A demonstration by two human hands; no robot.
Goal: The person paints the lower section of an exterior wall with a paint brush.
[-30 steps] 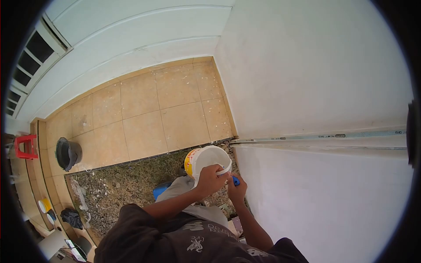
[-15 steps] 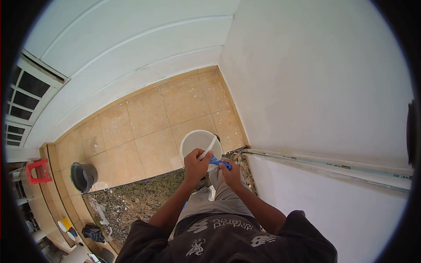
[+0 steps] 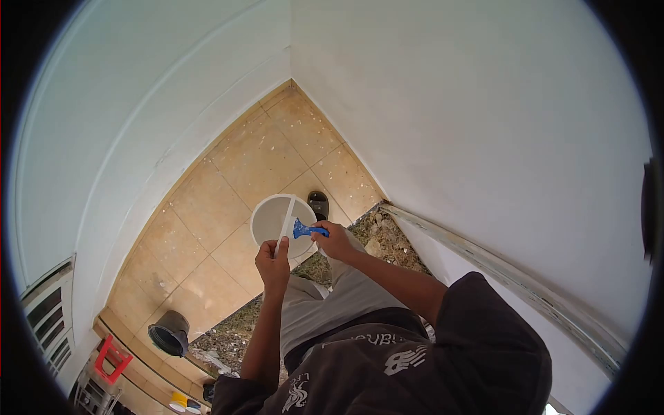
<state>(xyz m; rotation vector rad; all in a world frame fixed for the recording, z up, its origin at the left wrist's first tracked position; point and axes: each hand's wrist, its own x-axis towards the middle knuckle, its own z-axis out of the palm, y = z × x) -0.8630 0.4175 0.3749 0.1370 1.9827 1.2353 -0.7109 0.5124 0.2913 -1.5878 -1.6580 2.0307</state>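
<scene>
My left hand (image 3: 274, 265) is closed on the near end of a long, flat white strip (image 3: 286, 223), which points away from me across the mouth of a white bucket (image 3: 260, 220). In my right hand (image 3: 335, 242) is a small blue scraper (image 3: 304, 229), gripped by its handle. Its flared end, with whitish specks on it, faces left toward the strip, close beside it and over the bucket. The bucket stands on the tiled floor (image 3: 228, 242) in front of me.
Beyond the bucket is a dark sandal (image 3: 318, 203). A black bucket (image 3: 169, 333) lies tipped at lower left, near a red stool (image 3: 113, 360). White walls (image 3: 470, 138) meet ahead. Long pale bars (image 3: 512, 277) lie along the right wall, beside rubble ground (image 3: 387, 242).
My view has turned to the right. My hands have moved apart, and the blue scraper, held by both hands' fingers before, is now in my right hand, its flared end uncovered.
</scene>
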